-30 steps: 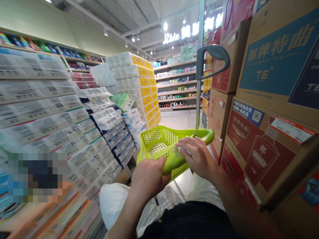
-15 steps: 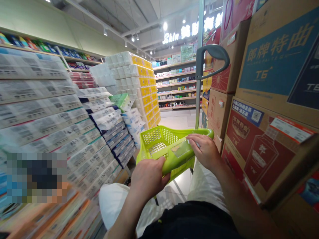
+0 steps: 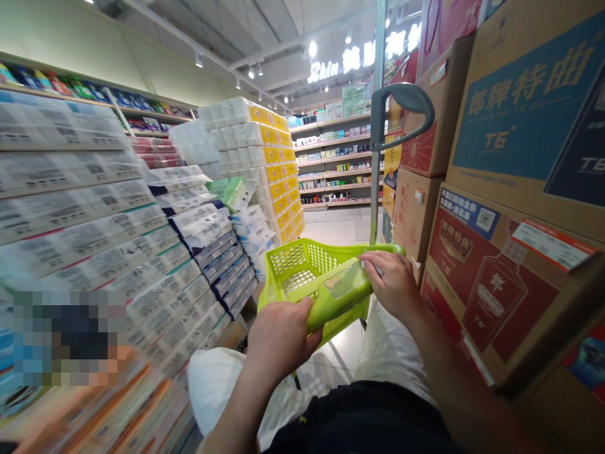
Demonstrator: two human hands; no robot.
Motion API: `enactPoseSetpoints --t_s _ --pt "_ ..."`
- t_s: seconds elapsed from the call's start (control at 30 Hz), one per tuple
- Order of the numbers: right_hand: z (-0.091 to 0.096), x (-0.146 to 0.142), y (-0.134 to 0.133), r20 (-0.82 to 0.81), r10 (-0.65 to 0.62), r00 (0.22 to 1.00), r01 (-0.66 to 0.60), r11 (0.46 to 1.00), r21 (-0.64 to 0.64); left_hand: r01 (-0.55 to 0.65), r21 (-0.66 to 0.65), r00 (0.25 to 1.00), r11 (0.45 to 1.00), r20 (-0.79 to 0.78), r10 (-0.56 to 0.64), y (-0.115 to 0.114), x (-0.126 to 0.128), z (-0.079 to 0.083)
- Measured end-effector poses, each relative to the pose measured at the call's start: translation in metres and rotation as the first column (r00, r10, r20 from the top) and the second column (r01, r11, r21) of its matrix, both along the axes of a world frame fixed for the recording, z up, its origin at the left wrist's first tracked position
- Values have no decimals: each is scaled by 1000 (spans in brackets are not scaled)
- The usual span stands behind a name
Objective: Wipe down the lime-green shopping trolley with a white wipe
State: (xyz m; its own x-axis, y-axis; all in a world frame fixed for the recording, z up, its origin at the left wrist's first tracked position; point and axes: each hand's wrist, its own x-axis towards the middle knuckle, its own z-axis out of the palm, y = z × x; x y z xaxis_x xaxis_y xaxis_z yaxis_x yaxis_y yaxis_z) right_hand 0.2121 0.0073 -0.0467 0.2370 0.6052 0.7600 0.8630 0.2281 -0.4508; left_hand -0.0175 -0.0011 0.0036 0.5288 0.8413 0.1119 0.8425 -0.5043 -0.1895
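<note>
Shifted toward the far corner, the right hand [image 3: 392,284] curls over the rim of a lime-green plastic shopping basket [image 3: 302,255], a pale thing half hidden under its fingers [image 3: 378,265]. The left hand [image 3: 281,337] grips the near rim; between the hands lies a clear flat panel [image 3: 344,279], hard to make out.

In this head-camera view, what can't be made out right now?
Head view:
- Lower left: a pixelated patch hides whatever is behind it.
- Left: motion blur makes the print on the stacked wrapped packs unreadable.
- Centre: the left hand and right hand cover parts of the green basket's handle.
- Right: the frame edge cuts off the cardboard cartons.
</note>
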Motion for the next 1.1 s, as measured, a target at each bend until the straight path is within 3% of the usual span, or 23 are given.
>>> enactPoseSetpoints --t_s 0.2,0.43,0.67,0.87,1.1 --pt "-1 -2 0 -4 79 997 -79 997 -2 1 1 1000 1000 -1 -1 0 0 1" --pt "0 9 3 -8 -30 1000 30 1000 1 10 0 1000 1000 12 -10 0 0 0" --pt "-3 2 0 -10 88 996 -88 996 16 -14 -15 1000 1000 -1 14 -1 1 2" --pt "0 19 5 -27 -22 999 22 1000 -13 -2 -12 1000 1000 6 2 -3 2 4" --pt "-3 25 9 -22 -66 998 66 997 -28 -11 -5 1000 1000 5 11 -4 3 4"
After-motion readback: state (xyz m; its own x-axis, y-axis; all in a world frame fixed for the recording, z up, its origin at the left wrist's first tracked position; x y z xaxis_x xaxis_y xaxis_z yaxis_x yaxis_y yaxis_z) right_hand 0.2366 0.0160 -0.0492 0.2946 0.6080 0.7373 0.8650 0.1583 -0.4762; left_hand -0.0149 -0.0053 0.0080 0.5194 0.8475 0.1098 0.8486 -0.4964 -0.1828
